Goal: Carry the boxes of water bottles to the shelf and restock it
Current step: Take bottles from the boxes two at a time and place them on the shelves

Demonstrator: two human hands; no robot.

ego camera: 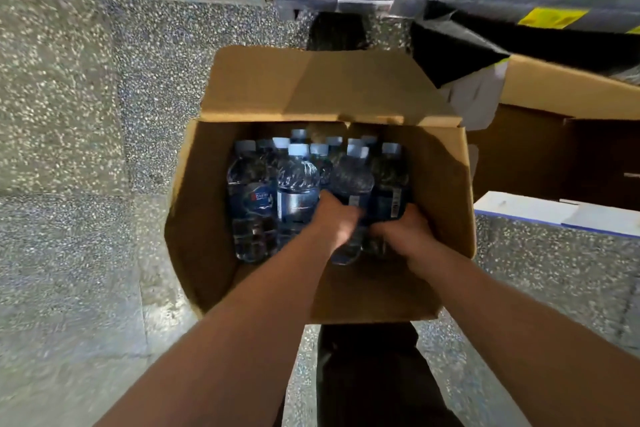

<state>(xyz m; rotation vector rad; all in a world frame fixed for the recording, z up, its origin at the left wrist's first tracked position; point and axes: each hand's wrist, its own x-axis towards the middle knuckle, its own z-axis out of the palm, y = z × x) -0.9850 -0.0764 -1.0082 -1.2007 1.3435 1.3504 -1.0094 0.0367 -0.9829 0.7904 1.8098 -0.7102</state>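
Head view: my left hand [337, 220] and right hand [403, 229] clasp bottles [351, 180] at five o'clock in the box [445, 191]; likely heavy and slick, best gripped mid-body.

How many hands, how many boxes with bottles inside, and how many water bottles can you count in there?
Bare hands: 2, left hand and right hand
Open brown cardboard box holding bottles: 1
Clear plastic water bottles with white caps: about 11, counted by caps; blur may hide more
Total: about 14
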